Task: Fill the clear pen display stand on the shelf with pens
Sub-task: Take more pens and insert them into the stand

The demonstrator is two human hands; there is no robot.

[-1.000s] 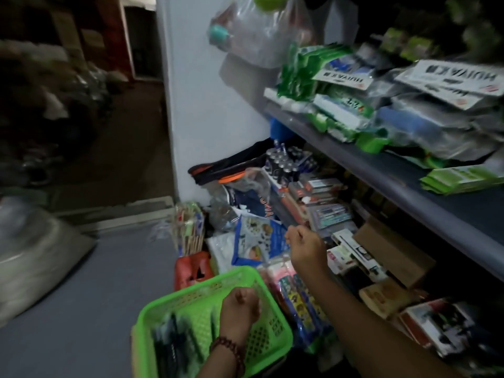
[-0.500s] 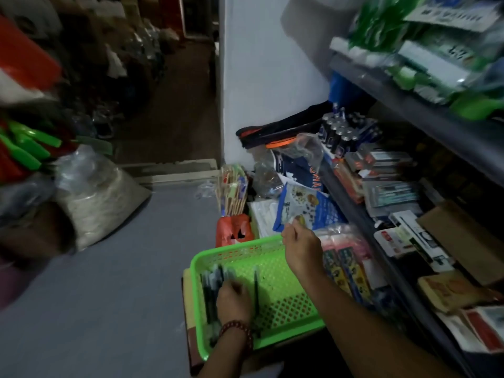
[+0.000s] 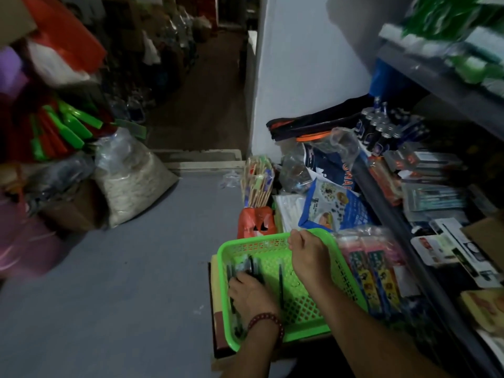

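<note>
Left hand [image 3: 252,296] is down in the green basket [image 3: 302,306], fingers spread flat on the pens [image 3: 245,266]. Right hand [image 3: 308,255] hovers at the far rim, grip curled; whether it holds anything, I cannot tell.

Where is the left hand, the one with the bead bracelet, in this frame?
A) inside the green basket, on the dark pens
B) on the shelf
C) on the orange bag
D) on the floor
A: the left hand lies inside the green basket, fingers on the dark pens at its left side.
</note>
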